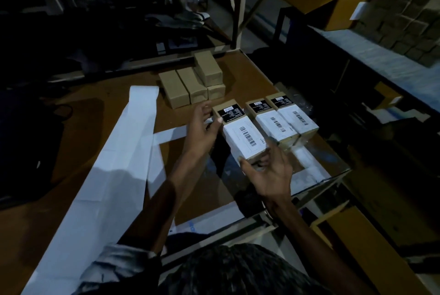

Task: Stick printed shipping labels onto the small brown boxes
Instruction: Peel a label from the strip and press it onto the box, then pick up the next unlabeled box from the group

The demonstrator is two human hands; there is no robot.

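Your two hands hold a small brown cardboard box (240, 134) bearing a white barcode shipping label (246, 138) and a black sticker — left hand (202, 128) pinching its far end, right hand (269, 171) cupping the near end, above the brown worktop (114, 94). Two labelled boxes (283, 118) lie beside it; four plain brown boxes (192, 80) and a white label-backing strip (114, 163) lie leftward.

Both hands (238, 149) hold a labelled box (240, 133) beside two others (283, 121).
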